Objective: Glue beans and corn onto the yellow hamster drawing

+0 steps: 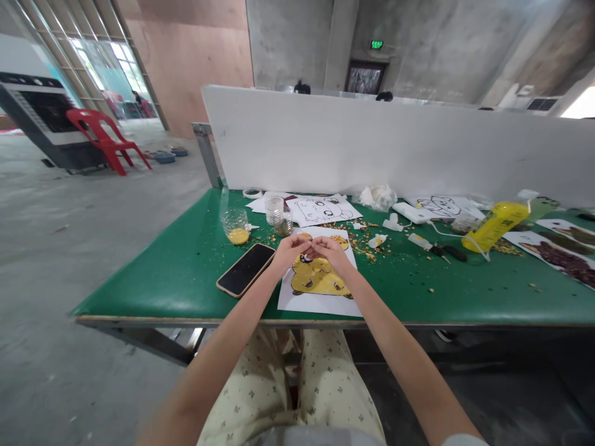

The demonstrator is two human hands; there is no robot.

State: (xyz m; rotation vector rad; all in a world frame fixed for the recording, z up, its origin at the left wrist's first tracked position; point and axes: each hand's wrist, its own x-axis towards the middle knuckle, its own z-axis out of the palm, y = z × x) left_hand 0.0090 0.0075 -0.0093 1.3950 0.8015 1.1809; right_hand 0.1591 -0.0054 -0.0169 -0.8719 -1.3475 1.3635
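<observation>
Both my hands meet above a sheet of white paper point(292, 302) bearing a yellow cartoon animal picture point(316, 279). The fingers of my left hand point(290, 251) are pinched together, almost touching those of my right hand point(331, 251), which are pinched too. Whatever lies between the fingertips is too small or hidden to tell. The hands cover the upper middle of the picture. A phone with a dark screen point(246, 269) lies left of the paper. Behind my left hand stand clear plastic jars point(275, 210), and a cup of yellow grains point(238, 235) is farther left.
Loose grains point(367, 238), small white glue bottles point(377, 241) and a screwdriver-like tool point(439, 251) lie to the right. A yellow bottle point(495, 226) leans there beside a white cord. Line drawings point(320, 209) and a plastic bag point(379, 197) lie before a white partition point(372, 145).
</observation>
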